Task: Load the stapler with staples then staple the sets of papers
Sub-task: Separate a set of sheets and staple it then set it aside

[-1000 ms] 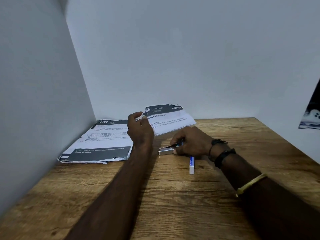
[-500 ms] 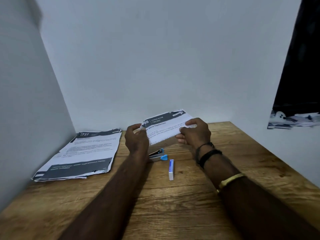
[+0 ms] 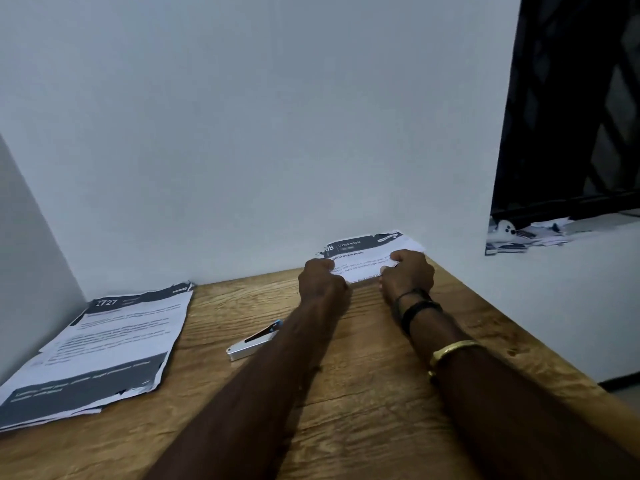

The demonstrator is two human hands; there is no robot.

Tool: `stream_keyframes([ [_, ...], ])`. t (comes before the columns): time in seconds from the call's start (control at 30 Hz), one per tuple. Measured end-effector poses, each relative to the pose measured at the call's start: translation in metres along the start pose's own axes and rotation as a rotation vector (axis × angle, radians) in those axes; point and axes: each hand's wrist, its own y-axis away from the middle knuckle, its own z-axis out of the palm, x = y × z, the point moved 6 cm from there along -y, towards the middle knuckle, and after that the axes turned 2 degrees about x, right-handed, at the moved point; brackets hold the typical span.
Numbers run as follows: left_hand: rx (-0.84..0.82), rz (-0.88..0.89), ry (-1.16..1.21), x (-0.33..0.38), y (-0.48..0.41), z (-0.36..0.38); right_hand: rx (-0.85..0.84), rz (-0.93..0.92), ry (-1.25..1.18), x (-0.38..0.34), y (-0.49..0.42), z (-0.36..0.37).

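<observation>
Paperwork, first lot: a small set of white printed sheets with a dark grey header band (image 3: pixel 367 252), headed "LIVING ROOM", held at the far right of the wooden table (image 3: pixel 363 410), close to the white wall (image 3: pixel 242 133). Left hand (image 3: pixel 322 277) closed on its left edge, right hand (image 3: pixel 408 271) closed on its right edge, both pinching the sheets; whether the lower edge touches the tabletop cannot be told.

Paperwork, second lot: a larger stack of white sheets with grey bands top and bottom (image 3: pixel 104 348), marked "2727", lying flat at the table's left, edges ragged and unevenly aligned.

Stapler, silver metal with a blue tip (image 3: pixel 254 341): lying on the table between the stack and the left forearm, partly hidden by that arm (open or closed cannot be judged), well apart from both hands.

Wrist items, right arm: black bands (image 3: pixel 419 306) and a gold bangle (image 3: pixel 450 351).

Containers: staple box not visible.
</observation>
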Motion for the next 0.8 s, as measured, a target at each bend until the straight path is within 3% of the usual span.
stream_keyframes([
  [0.2,-0.069,0.046,-0.328,0.006,-0.012,0.026,0.014,0.012,0.121,0.01,-0.018,-0.006],
  [0.8,-0.216,0.123,-0.753,0.013,-0.032,0.048,-0.106,-0.115,0.567,0.004,-0.032,0.007],
])
